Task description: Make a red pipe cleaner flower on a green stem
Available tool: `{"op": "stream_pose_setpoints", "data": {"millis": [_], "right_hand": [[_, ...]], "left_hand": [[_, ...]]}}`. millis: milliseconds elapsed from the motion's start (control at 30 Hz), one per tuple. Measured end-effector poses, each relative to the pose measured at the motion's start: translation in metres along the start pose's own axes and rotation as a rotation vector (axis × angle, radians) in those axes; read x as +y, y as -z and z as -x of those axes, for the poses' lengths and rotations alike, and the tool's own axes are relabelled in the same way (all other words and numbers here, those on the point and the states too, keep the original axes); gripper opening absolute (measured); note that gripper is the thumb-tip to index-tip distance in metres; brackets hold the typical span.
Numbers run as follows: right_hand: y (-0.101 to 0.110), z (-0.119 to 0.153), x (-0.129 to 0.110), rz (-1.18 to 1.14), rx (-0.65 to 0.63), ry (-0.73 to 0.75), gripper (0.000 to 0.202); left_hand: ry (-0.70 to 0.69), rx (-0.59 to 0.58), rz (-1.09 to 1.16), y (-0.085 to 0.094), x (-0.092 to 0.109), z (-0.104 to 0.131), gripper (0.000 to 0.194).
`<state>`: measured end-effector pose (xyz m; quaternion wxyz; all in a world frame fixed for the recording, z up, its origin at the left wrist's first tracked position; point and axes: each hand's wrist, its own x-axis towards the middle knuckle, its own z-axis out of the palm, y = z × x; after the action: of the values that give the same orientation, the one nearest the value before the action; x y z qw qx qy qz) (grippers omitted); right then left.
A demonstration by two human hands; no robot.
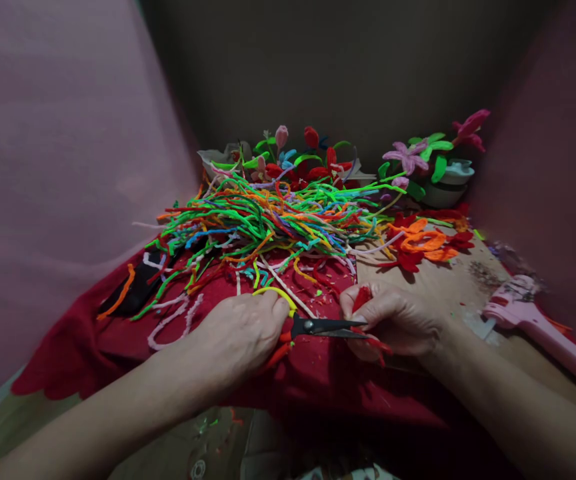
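My left hand (251,327) is closed round the handles of a pair of scissors (325,327), whose dark blades point right and stand slightly apart. At the blade tips, my right hand (393,317) pinches a piece of red pipe cleaner (363,298). One red end sticks up above the fingers and another shows below the blades. Whether the blades touch the red piece I cannot tell. Just beyond both hands lies a large heap of loose pipe cleaners (268,220) in green, orange, red, blue and white.
Behind the heap stand pipe-cleaner flowers (311,138), with more at the right beside a pale pot (441,193). Orange petal loops (423,241) lie on a cardboard sheet (448,293). A pink glue gun (533,313) rests at the right. The red cloth (168,363) carries small scraps.
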<state>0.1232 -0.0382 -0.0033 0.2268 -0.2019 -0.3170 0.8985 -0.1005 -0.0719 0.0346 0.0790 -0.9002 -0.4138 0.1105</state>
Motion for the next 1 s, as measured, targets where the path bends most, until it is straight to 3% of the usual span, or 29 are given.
{"op": "stream_pose_setpoints", "data": {"millis": [767, 900, 1000], "right_hand": [[0.002, 0.001, 0.001, 0.005, 0.0, 0.041, 0.002], [0.002, 0.002, -0.003, 0.043, 0.026, 0.122, 0.003], [0.0, 0.003, -0.006, 0.11, 0.084, 0.196, 0.004]], "left_hand": [[0.013, -0.044, 0.04, -0.009, 0.006, 0.0, 0.011], [0.052, -0.021, 0.026, -0.006, -0.002, 0.002, 0.011], [0.168, -0.006, 0.006, -0.002, -0.018, 0.002, 0.016]]}}
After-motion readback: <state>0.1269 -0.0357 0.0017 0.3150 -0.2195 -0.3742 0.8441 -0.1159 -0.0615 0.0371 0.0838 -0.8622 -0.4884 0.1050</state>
